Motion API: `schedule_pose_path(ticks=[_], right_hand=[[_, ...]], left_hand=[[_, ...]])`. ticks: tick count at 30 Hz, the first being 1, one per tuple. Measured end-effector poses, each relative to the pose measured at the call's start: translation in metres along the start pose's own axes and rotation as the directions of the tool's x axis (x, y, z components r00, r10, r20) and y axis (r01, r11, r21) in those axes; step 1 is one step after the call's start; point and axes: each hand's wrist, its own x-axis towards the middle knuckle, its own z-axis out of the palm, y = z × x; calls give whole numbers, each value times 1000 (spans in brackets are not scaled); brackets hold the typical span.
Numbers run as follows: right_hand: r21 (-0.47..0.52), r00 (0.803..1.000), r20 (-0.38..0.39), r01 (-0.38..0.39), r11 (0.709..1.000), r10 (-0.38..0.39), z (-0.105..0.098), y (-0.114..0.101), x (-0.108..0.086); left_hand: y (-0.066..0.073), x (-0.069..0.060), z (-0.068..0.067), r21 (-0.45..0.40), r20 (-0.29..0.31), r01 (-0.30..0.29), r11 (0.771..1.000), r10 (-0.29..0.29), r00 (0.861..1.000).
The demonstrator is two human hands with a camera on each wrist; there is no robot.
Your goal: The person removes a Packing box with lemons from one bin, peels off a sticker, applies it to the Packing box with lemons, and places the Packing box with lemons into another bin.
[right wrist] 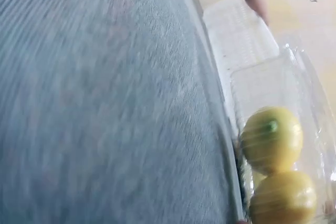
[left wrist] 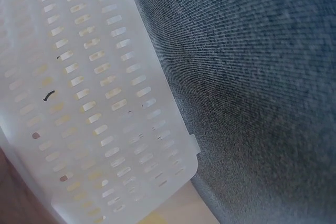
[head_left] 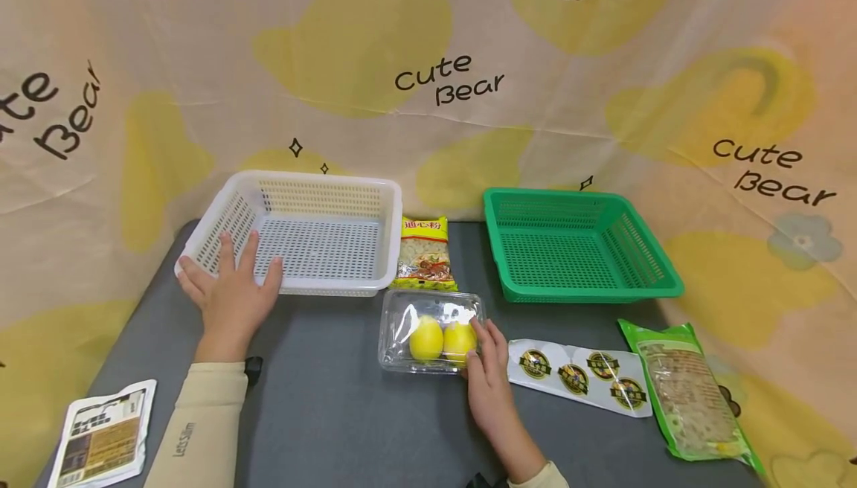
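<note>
1. On the gray desk point(head_left: 335, 413), whose surface shows a fine ribbed weave in the left wrist view, we find a clear box point(head_left: 397, 332) of thin, glossy plastic, rectangular with rounded corners.
2. Through its lid we see two yellow fruits point(head_left: 426, 339), smooth, rounded and side by side; the right wrist view shows a green spot on one.
3. We note the right hand point(head_left: 492, 380) at the near right corner of the clear box, fingertips over the edge. Whether the fingers pinch the plastic or merely rest against it, we cannot tell.
4. We record the left hand point(head_left: 234, 294) with fingers spread apart over the near left corner of a white basket point(head_left: 335, 285). That basket is plastic, slotted in rows through walls and floor.
5. Right of the white basket we observe a yellow packet point(head_left: 425, 254), a shiny, partly transparent film bag, just behind the clear box.
6. Farther right stands a green basket point(head_left: 589, 296), rectangular, flared and likewise perforated.
7. Beside the right hand we list a white strip point(head_left: 579, 376) bearing four round dark-and-gold emblems; next to it, a green-edged packet point(head_left: 696, 395) with pale brown contents.
8. At the desk's near left we find a flat white pouch point(head_left: 100, 436) with a brown panel.
9. Behind all this hangs a creased cloth point(head_left: 348, 42) with yellow patches and black lettering.
</note>
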Motion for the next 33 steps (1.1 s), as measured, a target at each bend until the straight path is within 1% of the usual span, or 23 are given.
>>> schedule_pose_path(ticks=[5, 11, 13, 16, 19, 22, 23, 25, 27, 29, 31, 33], right_hand=[[-132, 999, -20, 31, 991, -34, 7, -1, -1], [-221, 998, -41, 36, 975, -46, 14, -3, -5], [-275, 997, -54, 42, 961, -59, 15, -2, -6], [-366, 995, -62, 49, 930, -77, 16, -1, -6], [-432, 996, -48, 43, 901, -71, 14, 0, -7], [-445, 998, -16, 44, 895, -56, 10, -1, -8], [-446, 998, -5, 49, 894, -58, 8, -1, -8], [-449, 996, 7, 79, 890, -85, 1, -1, -9], [-459, 992, 1, 109, 882, -123, -8, 0, -9], [-489, 987, -26, 125, 863, -158, -22, 1, -8], [-522, 986, -63, 98, 847, -153, -42, 5, -6], [-553, 989, -99, 39, 832, -112, -65, 8, -5]], left_hand=[[0, 0, 0, 0, -7, 2, 1000, -2, 1000], [0, -2, 0, 3, -4, 8, 1000, -8, 1000], [-1, -2, 0, 3, -4, 10, 1000, -10, 1000], [-1, -2, 0, 0, -3, 10, 1000, -10, 1000], [-1, -3, -1, -3, -2, 12, 1000, -12, 1000], [-1, -3, -1, 0, 2, 13, 1000, -13, 1000], [-1, -3, -2, 0, 5, 12, 1000, -12, 1000], [-1, -2, -2, 5, 16, 9, 1000, -9, 1000], [-1, -2, -3, 12, 27, 5, 1000, -5, 1000], [-1, -2, -3, 14, 33, 1, 1000, -2, 999], [1, -1, -3, 13, 34, -3, 1000, 3, 999], [1, -1, -3, 10, 30, -4, 1000, 4, 1000]])
